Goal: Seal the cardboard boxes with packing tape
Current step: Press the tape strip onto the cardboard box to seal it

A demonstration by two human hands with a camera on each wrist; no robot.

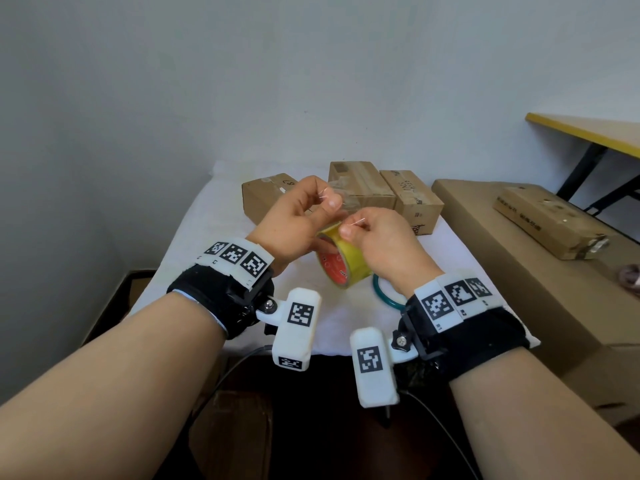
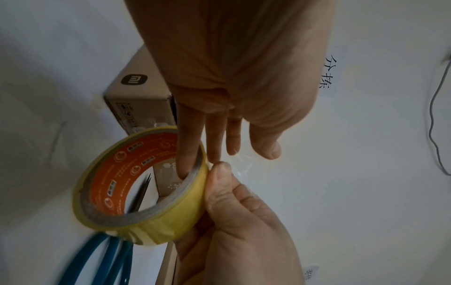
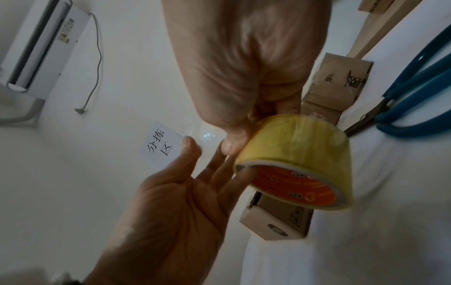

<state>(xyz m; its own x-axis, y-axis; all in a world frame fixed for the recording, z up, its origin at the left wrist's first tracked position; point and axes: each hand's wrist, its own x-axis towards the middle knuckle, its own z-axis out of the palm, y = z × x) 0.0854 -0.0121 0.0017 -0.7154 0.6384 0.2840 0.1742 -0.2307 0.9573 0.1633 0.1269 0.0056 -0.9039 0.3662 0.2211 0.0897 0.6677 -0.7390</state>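
A yellow tape roll [image 1: 346,263] with an orange core hangs over the white-covered table [image 1: 204,237]. My left hand [image 1: 327,199] pinches the clear loose tape end [image 2: 242,164] between thumb and forefinger, and one of its fingers [image 2: 187,154] reaches into the roll [image 2: 146,185]. My right hand [image 1: 349,228] grips the roll's [image 3: 300,154] outer face, thumb at the edge where the tape peels off. Three brown cardboard boxes [image 1: 266,195] [image 1: 360,185] [image 1: 412,199] stand at the back of the table, beyond both hands.
Teal-handled scissors [image 1: 384,296] lie on the cloth under my right wrist. A large cardboard carton [image 1: 519,271] stands at the right with a flat box [image 1: 550,220] on top. A yellow-edged table [image 1: 588,133] is at the far right. The wall is close behind.
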